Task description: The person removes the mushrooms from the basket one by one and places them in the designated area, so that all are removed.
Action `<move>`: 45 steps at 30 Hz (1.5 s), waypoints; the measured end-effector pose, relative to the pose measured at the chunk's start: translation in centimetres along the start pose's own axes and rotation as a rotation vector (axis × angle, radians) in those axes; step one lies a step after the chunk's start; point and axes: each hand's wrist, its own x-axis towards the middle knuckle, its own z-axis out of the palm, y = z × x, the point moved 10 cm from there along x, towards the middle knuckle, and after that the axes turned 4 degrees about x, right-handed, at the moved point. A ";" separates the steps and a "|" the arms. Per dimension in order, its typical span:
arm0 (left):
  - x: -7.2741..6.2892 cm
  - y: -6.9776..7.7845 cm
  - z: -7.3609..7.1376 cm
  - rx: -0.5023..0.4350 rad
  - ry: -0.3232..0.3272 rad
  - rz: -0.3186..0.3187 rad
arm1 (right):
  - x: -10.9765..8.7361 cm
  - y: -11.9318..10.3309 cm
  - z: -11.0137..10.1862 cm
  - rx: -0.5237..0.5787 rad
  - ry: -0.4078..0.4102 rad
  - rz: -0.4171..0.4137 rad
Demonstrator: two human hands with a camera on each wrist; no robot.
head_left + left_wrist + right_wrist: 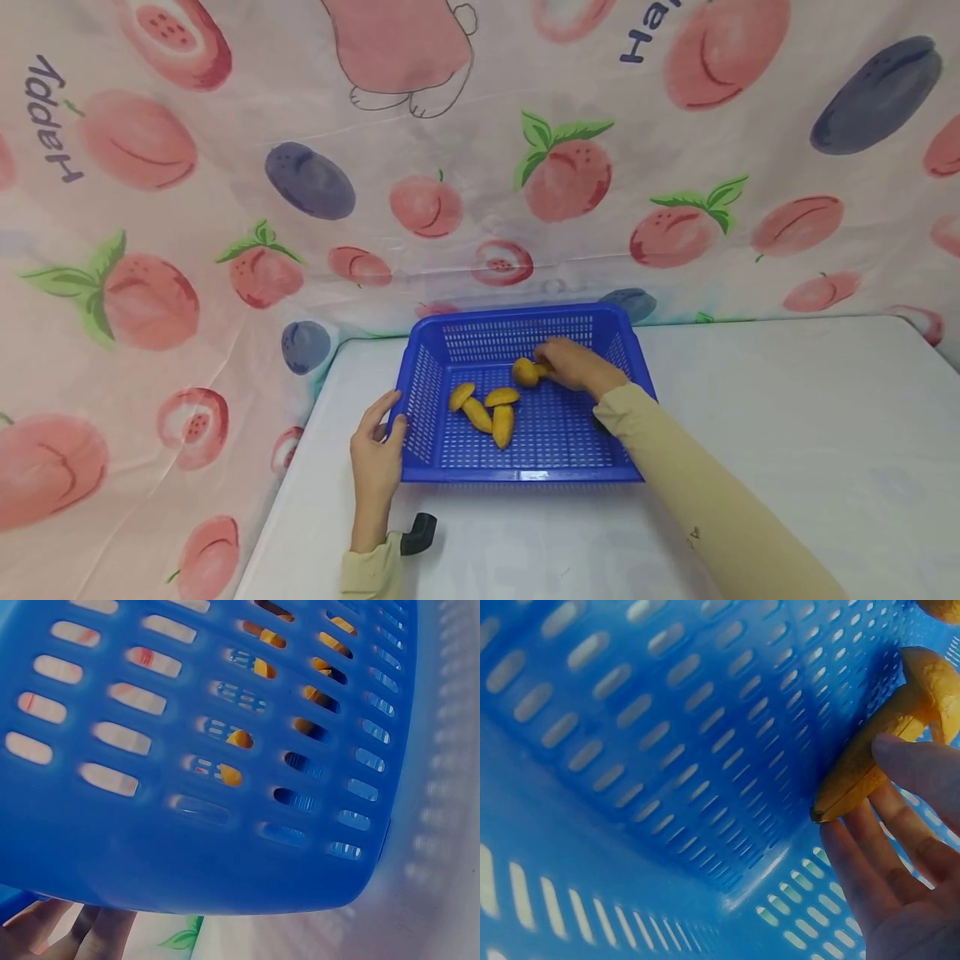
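A blue plastic basket [525,476] with slotted walls stands on the table. Inside it, my right hand [573,367] pinches the stem of a yellow mushroom [870,761], with the thumb on one side and fingers on the other. Its rounded cap points left in the head view. Two more yellow mushrooms lie on the basket floor, a left one [476,411] and a middle one [503,418]. At the left rim, my left hand [377,457] grips the basket edge; its fingers [109,930] show by the rim in the left wrist view.
A black wrist-worn device [418,533] sticks out beside the left sleeve. The white tabletop [780,417] extends around the basket. Behind it hangs a pink cloth [480,150] printed with fruit.
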 end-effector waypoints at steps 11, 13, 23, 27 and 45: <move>-0.1 -0.1 0.2 -0.034 -0.013 0.000 | 0.8 2.1 1.4 0.047 -0.007 0.018; -0.1 -0.2 0.3 -0.028 -0.011 -0.007 | 0.7 2.1 1.3 0.066 -0.004 0.030; -0.1 -0.4 0.6 -0.005 -0.017 -0.025 | -0.1 1.3 0.5 0.077 -0.044 0.093; -0.1 -0.3 0.6 -0.004 -0.018 -0.023 | -0.2 1.4 0.3 0.076 -0.041 0.086; 0.1 -0.1 0.3 -0.009 -0.032 -0.017 | -0.1 0.7 -0.5 0.073 -0.019 0.115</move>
